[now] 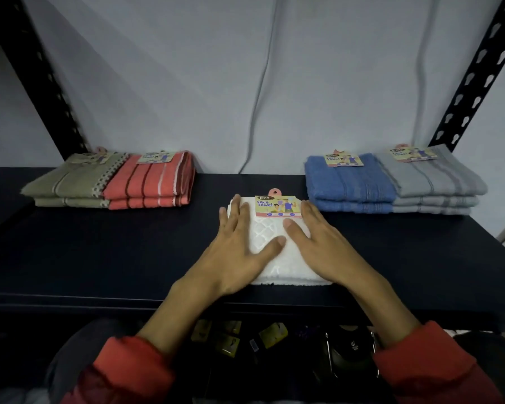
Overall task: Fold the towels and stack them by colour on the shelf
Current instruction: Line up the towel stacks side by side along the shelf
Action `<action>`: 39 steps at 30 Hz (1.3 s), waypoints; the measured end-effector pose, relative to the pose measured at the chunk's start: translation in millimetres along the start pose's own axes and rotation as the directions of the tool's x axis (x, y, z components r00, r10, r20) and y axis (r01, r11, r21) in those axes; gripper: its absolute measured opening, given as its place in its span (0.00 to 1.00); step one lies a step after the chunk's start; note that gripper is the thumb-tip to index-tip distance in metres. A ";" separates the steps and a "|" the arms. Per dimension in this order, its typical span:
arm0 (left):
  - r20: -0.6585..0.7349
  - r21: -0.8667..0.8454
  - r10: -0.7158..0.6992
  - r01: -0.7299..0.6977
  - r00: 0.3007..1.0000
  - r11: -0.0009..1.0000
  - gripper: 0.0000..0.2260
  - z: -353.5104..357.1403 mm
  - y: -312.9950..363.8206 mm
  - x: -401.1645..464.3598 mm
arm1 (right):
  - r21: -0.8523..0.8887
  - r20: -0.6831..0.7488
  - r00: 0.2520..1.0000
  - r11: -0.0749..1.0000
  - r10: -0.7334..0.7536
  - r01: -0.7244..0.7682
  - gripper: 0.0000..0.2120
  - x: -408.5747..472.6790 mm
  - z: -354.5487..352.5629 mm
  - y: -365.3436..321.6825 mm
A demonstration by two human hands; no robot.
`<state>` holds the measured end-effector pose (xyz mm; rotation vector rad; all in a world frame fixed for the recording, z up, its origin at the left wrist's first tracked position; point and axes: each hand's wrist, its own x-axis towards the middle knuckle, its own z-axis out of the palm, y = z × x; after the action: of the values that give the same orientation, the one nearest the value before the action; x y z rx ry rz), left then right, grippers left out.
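1. Head view: the white towel (277, 255), folded square with a quilted weave and a "Face Towel" tag (277, 206), lies mid-shelf (99, 258).
2. My left hand (239, 246) and right hand (321, 243) press it flat, fingers straight, gripping nothing.

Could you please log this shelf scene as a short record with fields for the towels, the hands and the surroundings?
surface: dark shelf
in hand: white towel, folded, labelled, centre front
left hand: flat on the towel's left half
right hand: flat on its right half
left stacks: olive towels beside red striped towels
right stacks: blue towels beside grey towels
behind: wall cable
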<state>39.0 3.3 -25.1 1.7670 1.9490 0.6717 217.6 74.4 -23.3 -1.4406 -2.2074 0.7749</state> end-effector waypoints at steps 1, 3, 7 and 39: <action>0.017 0.015 0.010 -0.010 1.000 1.000 0.51 -1.1 -2.8 -4.7 | 0.001 0.013 1.000 1.000 -0.003 0.003 0.36 -3.8 -1.6 1.9; 0.050 0.075 0.018 -0.022 0.999 0.997 0.55 -6.7 -3.0 -11.6 | 0.012 0.011 1.000 1.000 -0.011 0.011 0.36 -11.5 -3.6 3.7; 0.106 0.134 0.029 -0.043 0.994 0.990 0.61 -16.0 2.4 -19.6 | 0.105 -0.124 0.990 0.991 -0.072 0.085 0.35 -27.2 -2.0 -1.4; -0.320 0.493 0.093 0.082 0.943 0.866 0.37 -109.8 -164.5 57.4 | -0.186 0.121 0.947 0.931 -0.297 0.315 0.42 81.9 34.4 -53.1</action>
<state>-163.2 40.6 -37.5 2.0598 2.5347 0.5198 127.6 124.7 -14.0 -1.1200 -2.5630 0.5292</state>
